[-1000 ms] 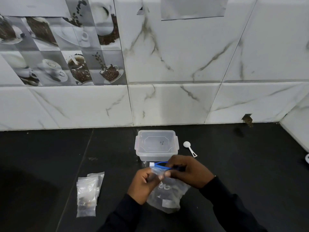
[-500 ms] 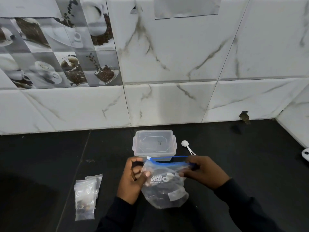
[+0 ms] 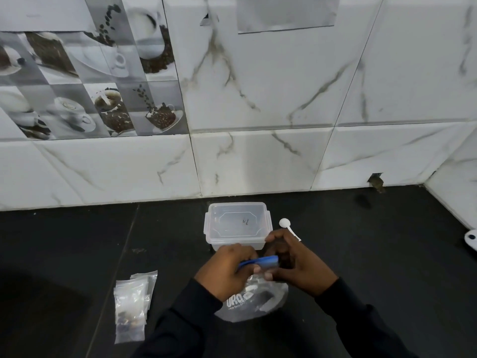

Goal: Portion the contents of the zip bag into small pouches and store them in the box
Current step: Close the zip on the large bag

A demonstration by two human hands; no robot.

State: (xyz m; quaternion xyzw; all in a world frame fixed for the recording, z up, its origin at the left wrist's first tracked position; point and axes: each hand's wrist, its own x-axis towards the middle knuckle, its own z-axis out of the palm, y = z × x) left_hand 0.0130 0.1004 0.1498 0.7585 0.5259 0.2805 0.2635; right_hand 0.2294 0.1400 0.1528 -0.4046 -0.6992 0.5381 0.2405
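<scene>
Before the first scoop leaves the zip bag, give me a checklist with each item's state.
1. Both hands on the zip bag: ok. The left hand and right hand pinch its blue zip strip.
2. Bag mouth open: cannot tell. The hands cover it.
3. Box open for pouches: not ok. Its lid appears to be on.
4. Spoon free: ok. It lies on the counter right of the box, in neither hand.
5. Pouches at hand: ok. A stack lies on the counter at the person's left.
</scene>
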